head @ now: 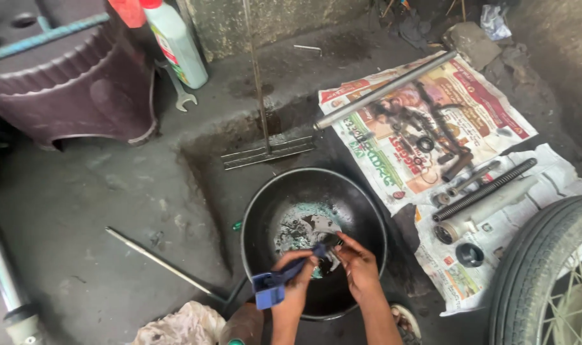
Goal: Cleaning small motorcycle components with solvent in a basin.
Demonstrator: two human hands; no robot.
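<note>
Head view, looking down over a black round pan (265, 198) on grimy concrete floor (80, 211). Left hand (293, 271) closed around a blue brush (275, 284), bristle end pointing toward the other hand. Right hand (358, 265) pinching a small dark part (329, 241) at fingertips, held over pan (part too small to identify). Both hands above pan's near half, almost touching. Greenish-white residue (303, 223) on pan bottom. Newspaper sheets (482, 115) right of pan, carrying long metal tube (383, 89), coil spring (486, 189), pale cylinder (482, 211), small rings. Tyre (546, 268) at right edge. Purple plastic stool (73, 83) top left, white bottle (176, 41) beside it. Thin rod (163, 263) left of pan.
</note>
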